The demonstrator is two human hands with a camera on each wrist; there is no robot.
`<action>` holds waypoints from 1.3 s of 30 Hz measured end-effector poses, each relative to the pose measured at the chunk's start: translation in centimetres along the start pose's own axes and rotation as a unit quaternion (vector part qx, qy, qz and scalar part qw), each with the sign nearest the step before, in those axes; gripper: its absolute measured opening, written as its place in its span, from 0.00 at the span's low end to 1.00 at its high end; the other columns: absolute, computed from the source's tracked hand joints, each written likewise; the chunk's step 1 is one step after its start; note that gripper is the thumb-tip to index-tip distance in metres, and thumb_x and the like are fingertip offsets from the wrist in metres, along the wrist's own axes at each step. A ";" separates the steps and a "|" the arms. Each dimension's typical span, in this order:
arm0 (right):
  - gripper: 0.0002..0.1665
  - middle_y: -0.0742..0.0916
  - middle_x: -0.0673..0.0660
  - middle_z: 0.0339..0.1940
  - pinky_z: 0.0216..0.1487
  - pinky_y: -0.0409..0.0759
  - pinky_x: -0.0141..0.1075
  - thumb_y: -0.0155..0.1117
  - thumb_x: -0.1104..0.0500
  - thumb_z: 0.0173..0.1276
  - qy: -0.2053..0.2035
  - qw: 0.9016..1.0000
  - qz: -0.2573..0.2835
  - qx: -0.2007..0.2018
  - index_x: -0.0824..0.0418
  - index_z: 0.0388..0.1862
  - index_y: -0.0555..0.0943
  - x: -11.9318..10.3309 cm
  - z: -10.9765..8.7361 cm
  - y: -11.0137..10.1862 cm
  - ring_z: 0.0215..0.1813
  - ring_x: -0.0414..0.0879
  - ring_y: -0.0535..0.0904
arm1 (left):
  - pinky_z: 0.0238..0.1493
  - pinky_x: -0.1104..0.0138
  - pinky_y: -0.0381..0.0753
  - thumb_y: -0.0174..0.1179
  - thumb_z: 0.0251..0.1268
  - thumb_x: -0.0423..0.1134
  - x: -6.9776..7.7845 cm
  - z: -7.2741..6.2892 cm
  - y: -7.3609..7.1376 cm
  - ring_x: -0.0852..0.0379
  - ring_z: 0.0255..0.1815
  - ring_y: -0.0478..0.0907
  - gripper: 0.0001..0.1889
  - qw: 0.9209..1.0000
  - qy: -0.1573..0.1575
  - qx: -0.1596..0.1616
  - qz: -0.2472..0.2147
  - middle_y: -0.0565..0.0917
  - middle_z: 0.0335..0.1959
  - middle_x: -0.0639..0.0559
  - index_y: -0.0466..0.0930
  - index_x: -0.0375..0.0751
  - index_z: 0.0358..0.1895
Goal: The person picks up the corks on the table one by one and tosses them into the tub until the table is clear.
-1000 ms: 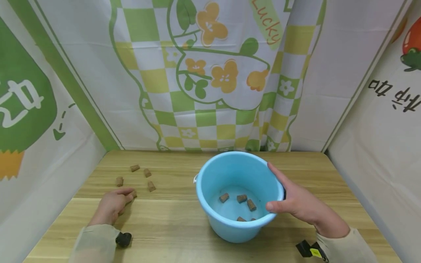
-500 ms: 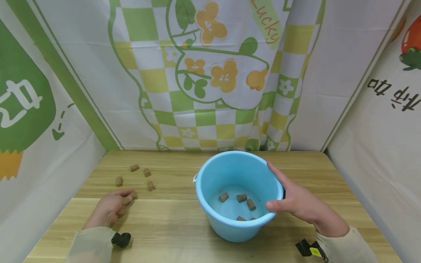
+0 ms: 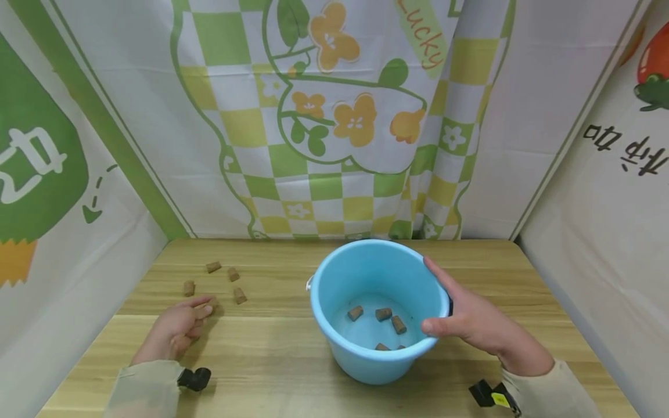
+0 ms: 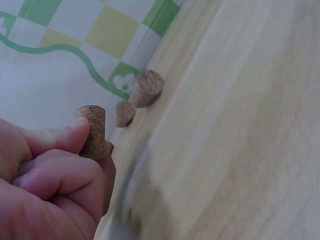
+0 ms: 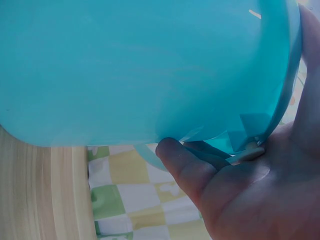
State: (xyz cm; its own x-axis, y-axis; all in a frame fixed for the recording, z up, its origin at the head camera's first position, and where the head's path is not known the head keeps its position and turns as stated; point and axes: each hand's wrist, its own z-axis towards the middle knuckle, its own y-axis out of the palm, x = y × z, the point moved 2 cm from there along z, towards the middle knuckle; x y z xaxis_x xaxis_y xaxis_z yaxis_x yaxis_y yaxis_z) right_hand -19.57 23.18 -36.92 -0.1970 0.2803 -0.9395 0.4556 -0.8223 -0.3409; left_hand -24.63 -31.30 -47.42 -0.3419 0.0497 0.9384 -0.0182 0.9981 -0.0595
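Head view: held cork (image 4: 94,135) mostly hidden by L grip (image 3: 180,326); L wrist cam gets more, pt. covered by thumb. Near rim of bucket (image 3: 373,367) hides pt. of 2 inside corks (image 3: 382,347). Most R grip (image 3: 478,325) fingers hidden behind bucket wall. Both sleeves (image 3: 143,389) cut off at btm; yellow tag (image 3: 500,399) too small to read. L wrist cam: worktop (image 4: 250,130) & 2 bg corks (image 4: 147,89) blurry; dark btm patch (image 4: 135,217) smeared, can't ID. R wrist cam: bucket cut off top & L, contents hidden; R grip cut off R & btm.

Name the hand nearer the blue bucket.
Right. The right hand grips the blue bucket on its right side; the left hand is off to the bucket's left, pinching a cork.
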 end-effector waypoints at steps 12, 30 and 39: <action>0.65 0.67 0.70 0.70 0.47 0.81 0.44 0.76 0.57 0.60 0.008 1.000 -0.010 0.006 0.40 0.83 0.41 -0.2 -0.1 0.1 0.58 0.64 0.75 | 0.17 0.77 0.58 0.48 0.79 0.32 2.1 -0.7 1.2 0.70 0.16 0.56 0.31 0.999 0.020 -0.031 -0.032 0.66 0.52 0.51 0.48 0.29 0.78; 0.66 0.67 0.70 0.71 0.48 0.81 0.45 0.76 0.57 0.60 0.002 1.000 0.001 0.002 0.40 0.83 0.40 -0.1 0.0 0.1 0.59 0.65 0.75 | 0.18 0.76 0.59 0.48 0.80 0.32 7.0 -3.3 4.0 0.68 0.15 0.55 0.29 0.990 0.085 -0.081 -0.080 0.67 0.43 0.52 0.49 0.28 0.76; 0.66 0.67 0.70 0.70 0.47 0.81 0.45 0.76 0.57 0.60 0.003 1.000 0.004 0.002 0.41 0.83 0.40 -0.1 0.0 0.1 0.58 0.65 0.75 | 0.19 0.76 0.58 0.51 0.79 0.32 9.1 -4.8 5.7 0.69 0.16 0.55 0.25 0.982 0.127 -0.112 -0.084 0.54 0.72 0.34 0.59 0.31 0.74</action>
State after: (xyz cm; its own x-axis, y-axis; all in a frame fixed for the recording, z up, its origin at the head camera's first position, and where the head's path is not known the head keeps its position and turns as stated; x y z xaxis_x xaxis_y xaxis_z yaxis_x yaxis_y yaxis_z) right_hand -19.52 23.07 -36.87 -0.1881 0.2763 -0.9425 0.4534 -0.8268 -0.3328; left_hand -23.29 -24.94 -37.60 -0.1054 -0.1376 0.9849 0.1627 0.9746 0.1536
